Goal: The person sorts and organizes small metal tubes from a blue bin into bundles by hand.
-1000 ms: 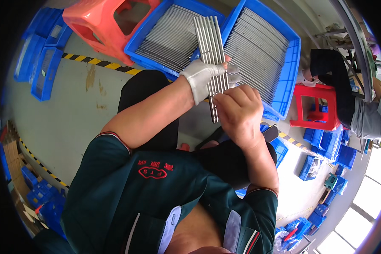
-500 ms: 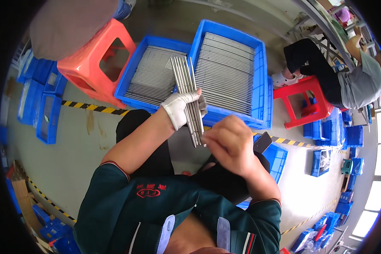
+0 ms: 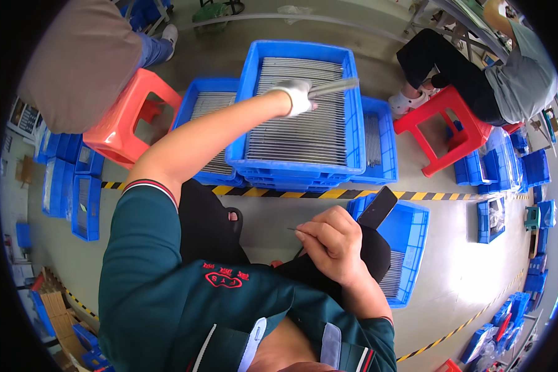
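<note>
White glove (image 3: 296,97), silvery rods (image 3: 336,88), blue crate (image 3: 297,168), black-and-yellow striped tape (image 3: 440,196)

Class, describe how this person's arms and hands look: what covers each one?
Both arms have short, dark green sleeves with red and white trim at the cuffs; the forearms are uncovered. The left hand wears a white glove; the right hand has none.

White glare washes out the floor (image 3: 474,273) right of and nearer than the central blue plastic crate (image 3: 297,167); over it, metal rods (image 3: 335,88) motion-blur; farthest from it, fisheye curvature fades into black.
</note>
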A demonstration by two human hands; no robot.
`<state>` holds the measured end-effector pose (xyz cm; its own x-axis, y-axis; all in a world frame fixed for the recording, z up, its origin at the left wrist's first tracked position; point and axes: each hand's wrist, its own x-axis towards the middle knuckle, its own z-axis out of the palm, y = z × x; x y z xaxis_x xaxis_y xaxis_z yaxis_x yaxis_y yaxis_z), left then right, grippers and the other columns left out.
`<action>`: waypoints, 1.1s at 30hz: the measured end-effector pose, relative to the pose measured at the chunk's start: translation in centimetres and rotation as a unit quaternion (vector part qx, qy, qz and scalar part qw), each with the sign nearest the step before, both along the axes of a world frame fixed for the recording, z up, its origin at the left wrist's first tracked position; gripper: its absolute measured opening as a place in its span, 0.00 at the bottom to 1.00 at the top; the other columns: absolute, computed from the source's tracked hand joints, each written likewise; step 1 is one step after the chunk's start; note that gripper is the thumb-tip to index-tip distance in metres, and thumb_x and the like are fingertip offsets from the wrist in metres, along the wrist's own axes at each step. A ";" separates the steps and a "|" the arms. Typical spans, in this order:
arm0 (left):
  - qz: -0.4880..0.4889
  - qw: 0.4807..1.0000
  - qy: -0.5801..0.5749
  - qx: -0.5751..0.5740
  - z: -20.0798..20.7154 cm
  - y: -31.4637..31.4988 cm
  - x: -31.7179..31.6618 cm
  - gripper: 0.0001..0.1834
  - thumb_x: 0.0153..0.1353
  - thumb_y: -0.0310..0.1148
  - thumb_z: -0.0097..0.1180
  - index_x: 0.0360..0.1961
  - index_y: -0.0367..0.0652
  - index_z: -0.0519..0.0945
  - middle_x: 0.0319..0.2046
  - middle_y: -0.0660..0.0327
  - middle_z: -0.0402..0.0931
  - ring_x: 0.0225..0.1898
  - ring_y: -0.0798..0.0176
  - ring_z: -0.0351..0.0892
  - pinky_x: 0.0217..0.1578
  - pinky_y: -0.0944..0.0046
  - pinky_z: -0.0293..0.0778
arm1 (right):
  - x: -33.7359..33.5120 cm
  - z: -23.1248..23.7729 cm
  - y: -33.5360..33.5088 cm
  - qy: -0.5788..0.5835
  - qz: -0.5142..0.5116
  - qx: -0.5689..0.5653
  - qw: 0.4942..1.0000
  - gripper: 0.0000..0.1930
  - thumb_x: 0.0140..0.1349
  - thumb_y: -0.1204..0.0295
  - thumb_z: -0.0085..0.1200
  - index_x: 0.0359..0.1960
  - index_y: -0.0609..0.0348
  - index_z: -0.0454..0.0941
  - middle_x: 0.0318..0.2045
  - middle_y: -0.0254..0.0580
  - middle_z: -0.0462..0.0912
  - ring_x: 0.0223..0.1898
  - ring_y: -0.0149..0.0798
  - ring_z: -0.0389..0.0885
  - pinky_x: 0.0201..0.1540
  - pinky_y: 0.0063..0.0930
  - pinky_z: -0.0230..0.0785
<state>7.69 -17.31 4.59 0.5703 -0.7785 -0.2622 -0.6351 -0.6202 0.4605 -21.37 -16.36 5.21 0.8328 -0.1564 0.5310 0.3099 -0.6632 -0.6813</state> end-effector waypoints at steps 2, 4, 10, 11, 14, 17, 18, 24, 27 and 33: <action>-0.047 0.989 -0.108 0.086 -1.6 -1.1 -0.4 0.16 0.63 0.43 0.54 0.41 0.40 0.73 0.35 0.49 0.79 0.41 0.46 0.78 0.44 0.51 0.71 | -0.3 -0.3 -0.4 -0.010 -0.010 -0.015 1.000 0.08 0.44 0.81 0.64 0.29 0.61 0.80 0.25 0.40 0.77 0.27 0.40 0.75 0.28 0.29 0.68; -0.031 0.987 -0.132 0.091 -5.7 -1.5 0.7 0.13 0.63 0.37 0.52 0.41 0.39 0.74 0.37 0.47 0.79 0.43 0.46 0.79 0.46 0.51 0.72 | -0.5 -0.2 -0.7 -0.017 -0.008 -0.014 1.000 0.09 0.44 0.81 0.64 0.29 0.61 0.80 0.25 0.40 0.77 0.27 0.40 0.75 0.28 0.29 0.68; -0.063 0.961 -0.248 0.106 -7.3 -2.2 -0.2 0.10 0.61 0.26 0.45 0.40 0.39 0.77 0.40 0.50 0.79 0.46 0.51 0.80 0.45 0.56 0.76 | -1.6 0.3 -1.5 -0.039 -0.011 -0.022 0.999 0.12 0.41 0.79 0.65 0.31 0.60 0.80 0.26 0.40 0.76 0.26 0.40 0.75 0.27 0.31 0.69; -0.066 0.957 -0.269 0.084 -7.5 -2.3 0.4 0.09 0.61 0.27 0.47 0.40 0.39 0.77 0.41 0.51 0.79 0.47 0.52 0.79 0.46 0.56 0.75 | -1.6 0.3 -1.6 -0.037 -0.011 -0.018 0.999 0.12 0.41 0.79 0.65 0.31 0.60 0.80 0.26 0.40 0.76 0.26 0.40 0.75 0.27 0.31 0.69; -0.045 0.955 -0.288 0.060 -8.9 -2.7 0.9 0.09 0.60 0.30 0.52 0.41 0.40 0.77 0.45 0.52 0.76 0.51 0.52 0.76 0.50 0.55 0.73 | -1.4 0.7 -2.0 -0.041 0.001 -0.014 0.999 0.13 0.40 0.79 0.66 0.31 0.61 0.80 0.26 0.39 0.76 0.26 0.40 0.75 0.27 0.30 0.68; -0.012 0.964 -0.253 0.087 -8.3 -3.1 0.2 0.16 0.57 0.37 0.59 0.43 0.41 0.76 0.56 0.54 0.68 0.60 0.53 0.66 0.57 0.52 0.66 | -1.3 0.8 -2.0 -0.024 -0.002 -0.004 1.000 0.12 0.41 0.80 0.65 0.30 0.59 0.81 0.25 0.37 0.75 0.26 0.38 0.73 0.33 0.31 0.70; -0.004 0.966 -0.257 0.033 -7.6 -2.8 -0.2 0.19 0.57 0.39 0.59 0.47 0.41 0.75 0.58 0.53 0.64 0.61 0.52 0.64 0.59 0.51 0.64 | -1.3 1.0 -2.0 -0.022 -0.001 -0.005 1.000 0.12 0.41 0.80 0.65 0.30 0.59 0.81 0.25 0.37 0.75 0.26 0.38 0.73 0.33 0.31 0.70; -0.087 0.962 -0.242 0.095 -8.0 -1.4 -0.9 0.41 0.63 0.59 0.43 0.71 0.51 0.49 0.71 0.54 0.42 0.73 0.52 0.35 0.71 0.49 0.39 | -1.1 0.6 -1.9 -0.031 0.002 -0.019 0.999 0.12 0.41 0.79 0.65 0.31 0.60 0.81 0.26 0.38 0.75 0.26 0.39 0.74 0.30 0.30 0.69; -0.085 0.961 -0.253 0.077 -9.3 -0.4 -1.2 0.38 0.65 0.57 0.41 0.70 0.49 0.51 0.71 0.55 0.43 0.73 0.53 0.36 0.70 0.49 0.40 | -1.1 0.5 -1.8 -0.036 0.004 -0.029 0.999 0.13 0.40 0.79 0.65 0.32 0.61 0.80 0.26 0.38 0.75 0.26 0.39 0.75 0.26 0.29 0.68; 0.018 0.968 -0.249 -0.006 -10.1 -0.5 -0.5 0.31 0.67 0.50 0.43 0.66 0.46 0.60 0.65 0.56 0.59 0.70 0.54 0.50 0.70 0.53 0.43 | -1.0 0.6 -1.8 -0.029 0.009 -0.033 0.999 0.13 0.40 0.79 0.65 0.32 0.61 0.80 0.27 0.39 0.75 0.26 0.39 0.75 0.27 0.30 0.68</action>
<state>7.23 -17.79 -5.53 0.6506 -0.7569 0.0617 -0.7582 -0.6428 0.1095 -22.38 -18.21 5.81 0.8028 -0.1045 0.5870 0.3599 -0.7000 -0.6168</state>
